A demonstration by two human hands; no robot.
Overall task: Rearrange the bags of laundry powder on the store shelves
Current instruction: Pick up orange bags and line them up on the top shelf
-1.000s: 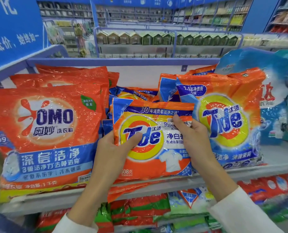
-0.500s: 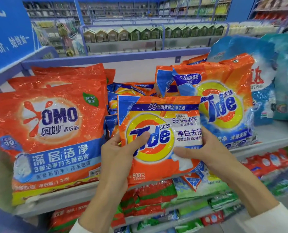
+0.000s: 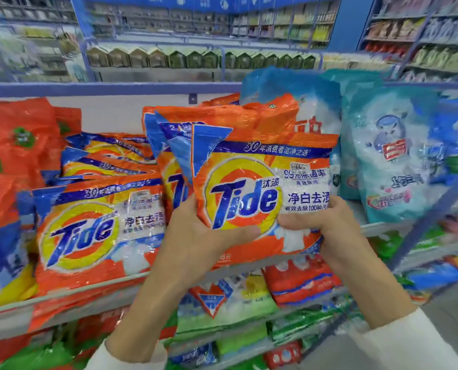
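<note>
A small orange Tide bag [image 3: 260, 188] is held upright in front of the shelf, at the centre of the head view. My left hand [image 3: 204, 233] grips its lower left corner, thumb across the front. My right hand [image 3: 321, 225] clasps its lower right edge. Behind it stands a larger orange Tide bag [image 3: 222, 116], mostly hidden. To the left a second small Tide bag [image 3: 99, 231] leans at the shelf front, with more small Tide bags [image 3: 107, 158] piled behind it.
Large orange bags [image 3: 17, 145] fill the shelf's far left. Pale blue and teal powder bags [image 3: 388, 161] stand to the right. The grey shelf edge [image 3: 62, 303] runs below, with red and green bags [image 3: 238, 305] on lower shelves. Other store aisles lie beyond.
Both hands have lifted the small Tide bag off the shelf and carried it rightward, in front of the larger Tide bag. Another small Tide bag now shows where it stood. The view has swung right.
</note>
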